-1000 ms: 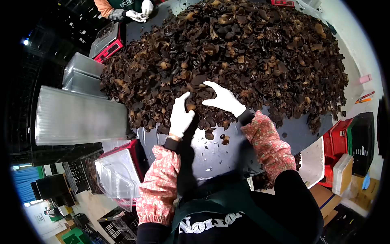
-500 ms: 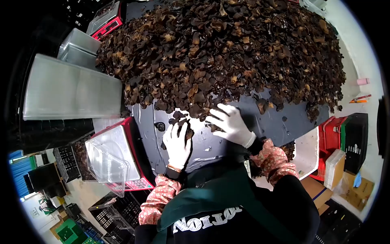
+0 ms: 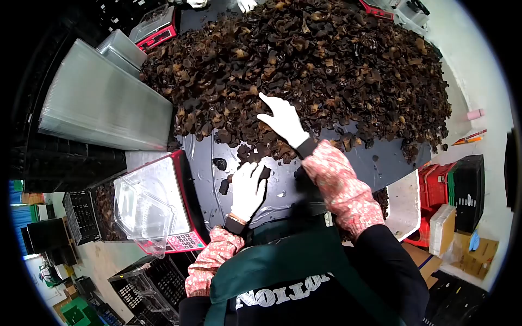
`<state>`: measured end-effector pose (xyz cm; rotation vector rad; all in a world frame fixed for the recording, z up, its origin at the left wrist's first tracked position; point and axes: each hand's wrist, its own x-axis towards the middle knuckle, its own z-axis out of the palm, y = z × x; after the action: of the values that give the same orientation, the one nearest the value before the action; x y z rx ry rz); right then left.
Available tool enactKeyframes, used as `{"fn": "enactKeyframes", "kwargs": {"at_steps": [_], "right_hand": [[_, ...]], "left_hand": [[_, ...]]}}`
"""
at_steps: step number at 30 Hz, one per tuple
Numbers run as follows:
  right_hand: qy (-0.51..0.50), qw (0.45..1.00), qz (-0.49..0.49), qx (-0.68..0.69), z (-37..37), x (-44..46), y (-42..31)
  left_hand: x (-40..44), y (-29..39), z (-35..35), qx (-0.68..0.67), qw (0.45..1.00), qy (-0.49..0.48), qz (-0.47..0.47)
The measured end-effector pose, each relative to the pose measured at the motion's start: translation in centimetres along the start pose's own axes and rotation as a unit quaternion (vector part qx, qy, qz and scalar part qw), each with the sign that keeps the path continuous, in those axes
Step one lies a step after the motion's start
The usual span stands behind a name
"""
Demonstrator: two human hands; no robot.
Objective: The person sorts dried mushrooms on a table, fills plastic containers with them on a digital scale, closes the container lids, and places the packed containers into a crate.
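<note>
A large heap of dark brown wood ear fungus [image 3: 304, 70] covers the back of the grey table [image 3: 283, 201]. My right hand [image 3: 283, 118], in a white glove, is over the front of the heap with thumb and fingers apart and nothing between them. Nearer my body, my left hand [image 3: 248, 189], also gloved, rests palm down on a few loose fungus pieces [image 3: 255, 152]; whether it grips any is hidden under the palm. One separate piece [image 3: 219, 163] lies to its left.
At left stand stacked clear plastic trays [image 3: 109, 98] and a red scale [image 3: 157, 201] with clear boxes on it. A second scale [image 3: 155, 32] and a co-worker's gloved hand [image 3: 247, 5] are at the back. A white tub [image 3: 402, 209] and red crates [image 3: 432, 187] are at right.
My right hand has moved from the near table edge forward onto the heap, and its fingers have opened. My left hand has stayed near the loose pieces, shifting slightly right.
</note>
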<state>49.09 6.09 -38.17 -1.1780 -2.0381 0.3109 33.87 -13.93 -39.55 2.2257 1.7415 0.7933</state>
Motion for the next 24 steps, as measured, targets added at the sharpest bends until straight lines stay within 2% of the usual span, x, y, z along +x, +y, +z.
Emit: {"fn": "enactKeyframes", "kwargs": {"at_steps": [1,3,4,5,7,8,10,13,15,17,18,19,21,22,24], "right_hand": [[0.000,1.000,0.000,0.000,0.5,0.4,-0.3],[-0.102,0.988,0.062,-0.103,1.2,1.0,-1.1],[-0.146,0.986,0.022,-0.074,1.3,0.7,-1.3],[-0.142,0.987,0.020,-0.071,1.0,0.9,-1.7],[-0.131,0.988,-0.063,-0.046,-0.4,-2.0,-3.3],[-0.144,0.987,-0.068,0.009,-0.4,-1.8,-3.1],[-0.177,0.979,-0.103,-0.006,-1.9,-5.8,-3.3],[-0.145,0.978,-0.151,-0.007,-5.3,-10.3,-5.4],[-0.173,0.977,-0.122,-0.027,-5.9,-11.3,-5.5],[-0.169,0.980,-0.105,-0.031,-8.2,-12.0,-5.4],[-0.127,0.988,-0.083,-0.034,-8.6,-12.8,-4.3],[-0.035,0.998,-0.018,-0.051,-9.2,-13.8,-2.6],[-0.043,0.996,0.025,-0.079,-9.6,-14.5,-1.3],[-0.040,0.991,0.082,-0.094,-9.9,-14.6,-0.6],[-0.096,0.988,0.080,-0.090,-9.1,-14.3,0.2]], "left_hand": [[-0.3,0.1,0.1,-0.010,1.000,-0.004,-0.002],[-1.2,0.3,0.0,-0.026,1.000,0.001,-0.010],[-1.6,0.0,-0.3,-0.036,0.999,0.026,-0.016],[-1.8,-0.3,-0.4,-0.046,0.998,0.050,-0.019],[-2.3,-1.1,-1.1,-0.057,0.993,0.076,-0.070],[-2.1,-1.2,-1.4,-0.058,0.992,0.086,-0.068],[-2.0,-1.0,-1.5,-0.044,0.989,0.110,-0.093],[-0.8,-0.7,-1.2,-0.051,0.986,0.142,-0.074],[-0.5,-1.0,-0.1,-0.046,0.988,0.125,-0.071],[-0.2,0.0,-0.5,-0.025,0.997,0.050,-0.061],[0.1,-0.3,0.2,-0.043,0.997,0.021,-0.059],[0.9,0.2,0.4,-0.008,1.000,-0.007,-0.021],[1.1,0.1,1.0,0.004,1.000,-0.013,-0.002],[1.4,0.3,1.5,0.019,0.999,0.030,-0.007],[1.1,-0.1,1.6,0.011,0.999,0.036,-0.034]]}}
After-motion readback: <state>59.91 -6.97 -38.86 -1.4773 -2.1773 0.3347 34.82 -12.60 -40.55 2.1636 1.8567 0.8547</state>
